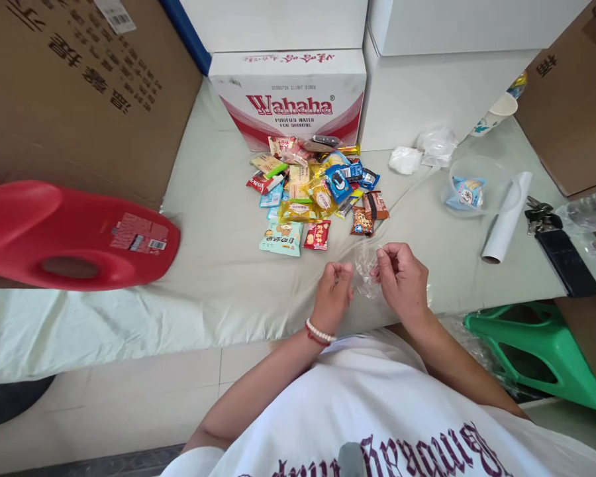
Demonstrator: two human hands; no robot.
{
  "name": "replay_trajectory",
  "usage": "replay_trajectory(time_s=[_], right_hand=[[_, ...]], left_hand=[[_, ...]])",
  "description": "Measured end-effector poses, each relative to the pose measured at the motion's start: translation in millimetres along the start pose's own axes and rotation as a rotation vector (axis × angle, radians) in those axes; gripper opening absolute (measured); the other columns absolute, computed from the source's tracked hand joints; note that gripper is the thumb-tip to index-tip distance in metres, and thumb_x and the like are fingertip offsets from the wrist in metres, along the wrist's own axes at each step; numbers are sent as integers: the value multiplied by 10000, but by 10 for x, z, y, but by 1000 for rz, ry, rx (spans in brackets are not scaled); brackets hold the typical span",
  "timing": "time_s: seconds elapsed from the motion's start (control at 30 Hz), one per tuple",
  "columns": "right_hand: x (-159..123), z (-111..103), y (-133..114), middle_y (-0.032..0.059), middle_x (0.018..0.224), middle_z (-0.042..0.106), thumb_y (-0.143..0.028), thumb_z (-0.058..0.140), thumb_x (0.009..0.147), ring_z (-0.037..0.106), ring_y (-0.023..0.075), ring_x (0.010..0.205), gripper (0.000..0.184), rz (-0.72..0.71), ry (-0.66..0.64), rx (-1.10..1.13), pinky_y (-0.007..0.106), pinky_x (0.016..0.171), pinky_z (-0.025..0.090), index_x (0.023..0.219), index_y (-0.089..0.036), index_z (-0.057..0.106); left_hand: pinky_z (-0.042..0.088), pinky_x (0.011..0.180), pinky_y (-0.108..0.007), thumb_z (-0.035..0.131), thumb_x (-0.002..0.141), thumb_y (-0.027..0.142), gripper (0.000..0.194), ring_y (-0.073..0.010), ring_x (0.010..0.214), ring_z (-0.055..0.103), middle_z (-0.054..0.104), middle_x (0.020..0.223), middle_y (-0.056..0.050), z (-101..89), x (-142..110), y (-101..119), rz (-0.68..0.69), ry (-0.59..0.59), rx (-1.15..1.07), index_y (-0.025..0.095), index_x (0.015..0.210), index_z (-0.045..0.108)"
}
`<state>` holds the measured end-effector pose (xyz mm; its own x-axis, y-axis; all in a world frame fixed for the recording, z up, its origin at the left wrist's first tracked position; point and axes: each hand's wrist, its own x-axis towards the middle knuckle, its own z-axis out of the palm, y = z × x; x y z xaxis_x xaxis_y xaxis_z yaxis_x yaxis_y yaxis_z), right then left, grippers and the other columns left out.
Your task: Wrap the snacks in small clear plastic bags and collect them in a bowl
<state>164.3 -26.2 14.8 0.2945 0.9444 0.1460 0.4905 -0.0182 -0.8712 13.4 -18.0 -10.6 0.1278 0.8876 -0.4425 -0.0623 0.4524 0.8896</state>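
A thin, crumpled clear plastic bag (365, 273) hangs near the table's front edge, between my two hands. My right hand (403, 281) is closed in a pinch on its right side, thumb against the forefinger. My left hand (332, 297), with bead bracelets on the wrist, is closed beside the bag's left side; what its fingers hold, if anything, I cannot make out. Just beyond my hands lies a pile of wrapped snacks (322, 193). Nearest are a pale green packet (281, 238), a small red packet (316, 235) and a brown cookie packet (362, 221).
A Wahaha carton (288, 99) and white boxes (437, 93) stand behind the snacks. At left lies a red jug (79, 232). Rightward are a clear bowl (451, 202) with a blue packet, a white roll (506, 218), keys (541, 213) and a phone (569, 262). Below is a green stool (551, 351).
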Motion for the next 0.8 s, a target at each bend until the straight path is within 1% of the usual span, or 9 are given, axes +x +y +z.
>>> replay_trajectory(time_s=[0.07, 0.2, 0.33, 0.43, 0.5, 0.6, 0.67, 0.73, 0.8], right_hand=[[-55, 25, -4, 10, 779, 710, -433, 535, 1017, 670, 166, 578, 189, -11, -22, 44, 309, 591, 547, 988, -250, 571], [-97, -7, 29, -7, 716, 691, -449, 563, 1004, 648, 168, 569, 190, 27, -10, 150, 307, 580, 544, 1003, -259, 571], [9, -144, 131, -37, 685, 624, -508, 611, 966, 597, 134, 536, 264, 144, 206, 312, 254, 517, 503, 967, -253, 546], [99, -284, 174, -53, 718, 591, -515, 671, 921, 521, 84, 468, 302, 195, 278, 394, 203, 423, 408, 936, -244, 537], [137, -401, 149, -59, 716, 576, -514, 724, 872, 457, 58, 422, 332, 241, 221, 460, 191, 379, 351, 899, -236, 544], [204, -596, 73, -60, 687, 563, -514, 813, 772, 368, 32, 368, 394, 387, -20, 566, 185, 320, 252, 829, -220, 558], [294, -681, 61, -54, 674, 572, -509, 841, 737, 344, 25, 352, 409, 472, -172, 591, 181, 300, 193, 812, -211, 571], [432, -669, 121, -46, 676, 593, -493, 842, 736, 349, 25, 349, 393, 486, -247, 576, 178, 298, 174, 822, -207, 587], [601, -542, 247, -42, 661, 605, -447, 836, 738, 376, 36, 357, 357, 457, -240, 530, 177, 302, 203, 808, -203, 587]], left_hand=[[307, 481, -244, 696, 810, 682, 506, -118, 587, 501, 570, 768, 22, 113, 143, -17, -40, 55, -58, 220, 967, 562], [345, 535, -226, 793, 753, 571, 430, -92, 601, 431, 508, 683, 46, 208, 292, -8, 41, 26, -184, 192, 785, 590], [479, 690, -226, 839, 721, 514, 398, -112, 780, 550, 586, 815, 28, 80, 230, 46, 70, 38, -377, 205, 797, 599], [553, 782, -283, 858, 703, 519, 444, -128, 839, 602, 599, 848, 32, -49, 141, 81, 35, 47, -484, 225, 821, 546], [568, 764, -295, 862, 696, 536, 498, -120, 772, 615, 590, 814, 47, -132, 83, 108, 9, 68, -533, 235, 831, 488], [484, 562, -224, 824, 740, 570, 521, -59, 511, 469, 515, 705, 89, -302, 23, 179, -3, 88, -493, 249, 848, 427], [369, 461, -201, 762, 802, 589, 470, -47, 434, 335, 459, 655, 97, -467, 39, 247, 13, 33, -337, 250, 846, 440], [320, 449, -208, 729, 841, 566, 406, -66, 455, 348, 457, 639, 77, -655, 133, 317, 50, -43, -86, 236, 820, 493], [330, 486, -215, 749, 842, 487, 356, -90, 517, 412, 471, 629, 53, -815, 302, 375, 107, -15, 163, 216, 764, 532]])
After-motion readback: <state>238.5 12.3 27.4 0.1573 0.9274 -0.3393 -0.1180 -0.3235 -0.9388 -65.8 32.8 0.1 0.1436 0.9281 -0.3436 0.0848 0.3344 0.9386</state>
